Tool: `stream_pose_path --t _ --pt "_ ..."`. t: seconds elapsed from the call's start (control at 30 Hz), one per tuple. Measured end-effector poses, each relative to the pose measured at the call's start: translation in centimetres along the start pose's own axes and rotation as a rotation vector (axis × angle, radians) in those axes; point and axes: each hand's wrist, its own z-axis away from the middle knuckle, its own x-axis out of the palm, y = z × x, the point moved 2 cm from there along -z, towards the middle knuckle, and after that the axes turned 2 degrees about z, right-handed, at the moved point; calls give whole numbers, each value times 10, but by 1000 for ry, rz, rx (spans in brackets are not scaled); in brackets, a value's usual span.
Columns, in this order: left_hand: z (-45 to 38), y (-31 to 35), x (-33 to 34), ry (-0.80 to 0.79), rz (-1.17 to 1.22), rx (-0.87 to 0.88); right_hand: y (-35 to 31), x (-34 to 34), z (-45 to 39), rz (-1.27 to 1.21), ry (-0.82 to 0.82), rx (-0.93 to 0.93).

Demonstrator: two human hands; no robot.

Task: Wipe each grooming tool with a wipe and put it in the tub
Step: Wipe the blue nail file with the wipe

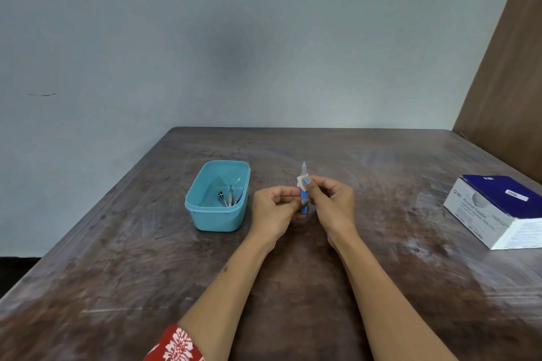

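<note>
- Step in hand: wiping. My left hand (274,204) grips the blue handle of a small grooming tool (303,196), fingers curled round it, holding it upright above the table (293,287).
- Tool looks like a nail file or small blade: pale pointed metal tip up, blue handle below. Exact type too small to tell.
- My right hand (330,199) pinches a small white wipe (300,180) round the shaft, just above the handle. Thumb and fingertips closed on it; the tip stands bare above the wipe.
- Both hands close together, near the middle of the table, just right of the tub (218,196).
- Tub is teal, open, sitting on the table. Several metal tools (228,198) already lie inside, leaning toward its right wall. I make out tweezers or similar; count uncertain.
- No other tools visible loose on the table, so I judge this may be the last one.
- A white and blue box of alcohol swabs (498,211) sits well apart at the right edge.
- Next move, as I judge it: draw the wipe up over the bare tip, minding the point.
- Then carry the tool left with my left hand and lower it into the tub beside the others.
- Wipe stays in my right hand; no place for it shows.
</note>
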Motion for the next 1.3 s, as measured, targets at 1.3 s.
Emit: stream_pose_path --t 1.3 --pt "6 2 6 -87 -7 -82 -8 -3 5 119 199 -65"
